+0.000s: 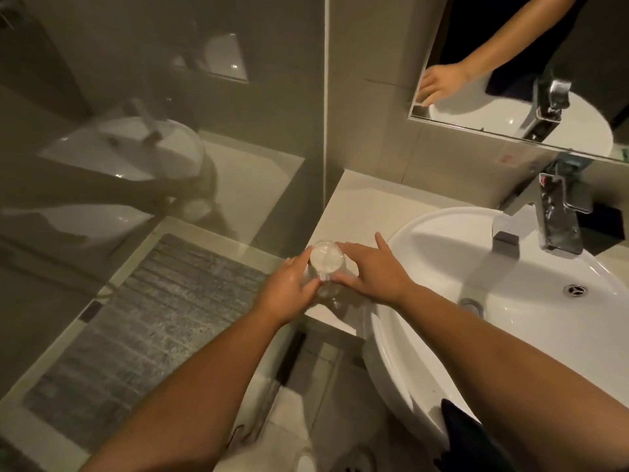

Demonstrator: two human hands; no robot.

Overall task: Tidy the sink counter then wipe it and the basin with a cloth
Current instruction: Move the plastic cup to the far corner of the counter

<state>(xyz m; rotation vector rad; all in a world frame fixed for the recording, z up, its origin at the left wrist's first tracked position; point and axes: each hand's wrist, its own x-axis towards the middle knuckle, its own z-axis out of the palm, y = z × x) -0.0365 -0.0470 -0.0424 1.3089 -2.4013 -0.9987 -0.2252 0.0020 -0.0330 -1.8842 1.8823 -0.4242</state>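
Note:
A clear plastic bottle with a pale round cap [326, 260] stands on the white counter [367, 206] at its front left corner, beside the basin [510, 287]. My left hand [289, 294] wraps the bottle's body from the left. My right hand [371, 270] touches the bottle from the right, thumb against its side and fingers spread over the counter. A dark cloth [466, 430] hangs over the basin's front rim, near my right forearm.
A chrome tap [558, 212] stands behind the basin, with a drain [575, 289] and overflow hole [471, 305] in the bowl. A mirror [531, 73] hangs above. A glass shower screen [163, 131] borders the counter's left edge, with a grey mat [143, 335] beyond it.

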